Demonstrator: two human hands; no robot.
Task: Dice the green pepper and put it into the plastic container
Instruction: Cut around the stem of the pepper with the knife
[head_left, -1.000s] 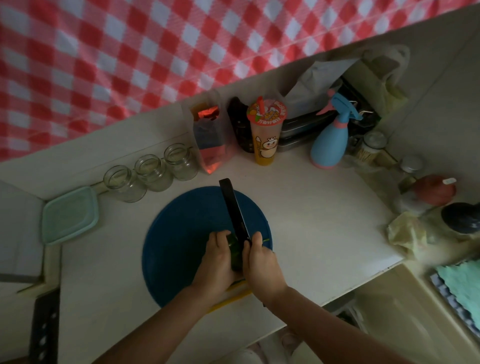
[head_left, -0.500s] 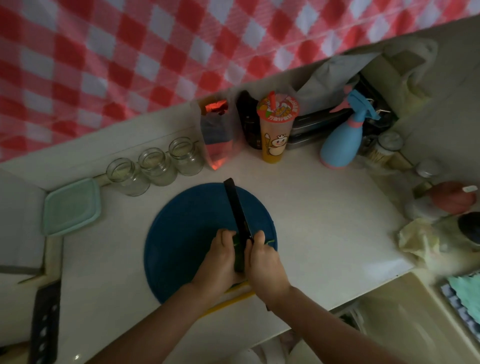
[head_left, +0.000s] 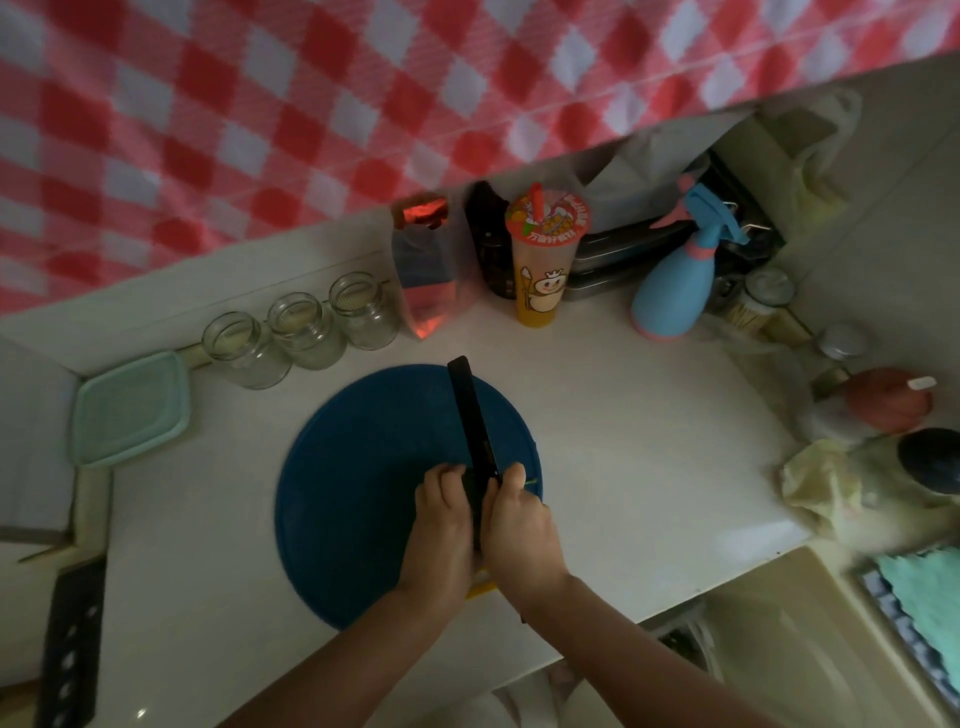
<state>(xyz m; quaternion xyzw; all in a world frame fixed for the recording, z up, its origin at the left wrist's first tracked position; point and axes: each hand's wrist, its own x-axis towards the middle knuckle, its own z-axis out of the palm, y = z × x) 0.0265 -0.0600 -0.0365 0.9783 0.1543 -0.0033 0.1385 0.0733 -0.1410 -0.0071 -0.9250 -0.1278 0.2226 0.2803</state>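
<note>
A round blue cutting board (head_left: 358, 483) lies on the white counter. My right hand (head_left: 522, 535) grips the handle of a black knife (head_left: 470, 410), whose blade points away from me across the board. My left hand (head_left: 441, 530) is curled over the dark green pepper (head_left: 471, 486), of which only a sliver shows between my two hands, right under the blade. A thin green strip (head_left: 531, 482) pokes out to the right of my right hand. The pale green plastic container (head_left: 130, 408), lid on, sits at the far left of the counter.
Three glass jars (head_left: 301, 330) stand behind the board. A printed drink cup (head_left: 543, 260), a clear bag (head_left: 426, 265) and a blue spray bottle (head_left: 675, 280) line the back. Bottles and a crumpled bag (head_left: 821, 486) crowd the right edge. A red checked cloth (head_left: 311, 104) hangs above.
Both hands and the knife stay on the pepper with almost no shift. The view has drifted slightly, so the scene sits a little more to the right.
</note>
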